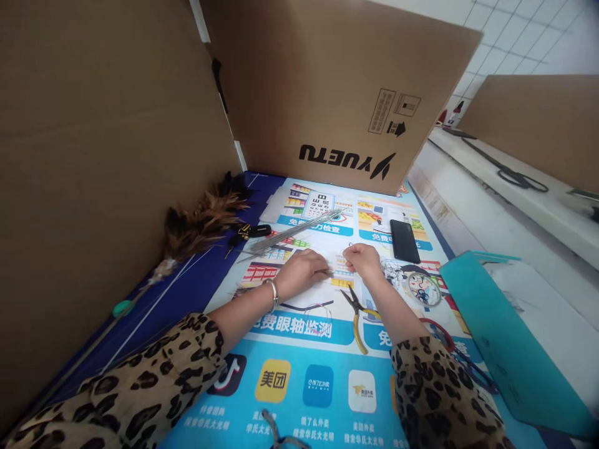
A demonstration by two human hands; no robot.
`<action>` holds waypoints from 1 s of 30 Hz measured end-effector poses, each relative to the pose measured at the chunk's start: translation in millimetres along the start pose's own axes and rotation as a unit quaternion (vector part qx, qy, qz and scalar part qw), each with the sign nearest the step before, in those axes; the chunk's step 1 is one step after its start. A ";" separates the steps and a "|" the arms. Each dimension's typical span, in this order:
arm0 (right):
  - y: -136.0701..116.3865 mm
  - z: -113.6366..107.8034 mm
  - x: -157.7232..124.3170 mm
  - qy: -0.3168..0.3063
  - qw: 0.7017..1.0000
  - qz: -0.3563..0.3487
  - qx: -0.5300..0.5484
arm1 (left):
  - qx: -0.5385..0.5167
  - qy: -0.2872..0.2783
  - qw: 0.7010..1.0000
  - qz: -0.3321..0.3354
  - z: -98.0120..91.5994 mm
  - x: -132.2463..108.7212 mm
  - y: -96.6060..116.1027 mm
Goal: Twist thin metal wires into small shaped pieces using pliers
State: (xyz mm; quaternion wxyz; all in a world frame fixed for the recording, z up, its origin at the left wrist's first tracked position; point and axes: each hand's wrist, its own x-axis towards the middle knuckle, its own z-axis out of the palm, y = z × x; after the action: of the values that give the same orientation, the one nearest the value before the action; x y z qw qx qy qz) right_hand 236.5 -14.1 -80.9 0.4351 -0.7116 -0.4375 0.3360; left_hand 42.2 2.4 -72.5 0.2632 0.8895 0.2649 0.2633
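Note:
My left hand [303,274], with a silver bangle [272,295] at the wrist, is closed in a pinch over the printed sheet. Facing it a short gap away, my right hand [364,262] pinches too. Whatever lies between the fingertips is too fine to make out. Below my right hand rest pliers [358,312] with yellow handles, jaws apart. Thin wire pieces [318,315] lie below my left hand. Beyond it stretches a bundle of straight silvery wires [299,234].
A black phone [405,241] and a coil of wire [423,288] lie at right, beside a teal box [505,355]. Cardboard panels [337,81] enclose the back and left. A feather duster [201,218] lies along the left; scissors [515,178] rest on the ledge.

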 end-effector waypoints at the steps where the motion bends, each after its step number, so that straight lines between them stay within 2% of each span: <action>1: -0.5 2.5 3.5 -0.003 1.000 0.000 -0.017 | 0.017 0.002 1.000 -0.002 -0.5 -0.1 -0.1; 6: -3.7 10.2 13.5 -0.018 0.993 -0.002 -0.115 | 0.089 0.007 0.996 -0.017 -4.8 0.3 -5.0; 12: -9.1 7.8 12.1 -0.027 0.974 -0.005 -0.226 | 0.142 0.023 0.989 -0.021 -6.5 1.2 -14.4; 22: -25.3 3.3 3.6 -0.023 0.942 -0.042 -0.333 | 0.111 0.033 0.993 -0.031 -10.5 1.7 -10.2; 25: -45.6 -13.8 -8.2 0.017 0.932 -0.112 -0.345 | 0.074 0.088 0.993 -0.037 -17.0 2.7 -5.5; 27: -69.6 -32.3 -22.7 0.058 0.942 -0.176 -0.279 | 0.037 0.156 0.987 -0.028 -29.4 3.5 2.6; 29: -96.6 -52.9 -40.9 0.121 0.945 -0.249 -0.176 | -0.007 0.213 0.977 -0.011 -50.1 3.2 18.4; 30: -108.3 -62.4 -50.0 0.132 0.941 -0.280 -0.134 | -0.025 0.238 0.971 -0.003 -62.8 2.0 29.5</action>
State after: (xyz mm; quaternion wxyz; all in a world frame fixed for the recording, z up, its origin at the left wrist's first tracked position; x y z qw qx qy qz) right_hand 234.7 -54.3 47.6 0.4663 -0.6501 -0.5985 0.0417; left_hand 15.3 3.0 -8.5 0.2151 0.7935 0.3165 0.4732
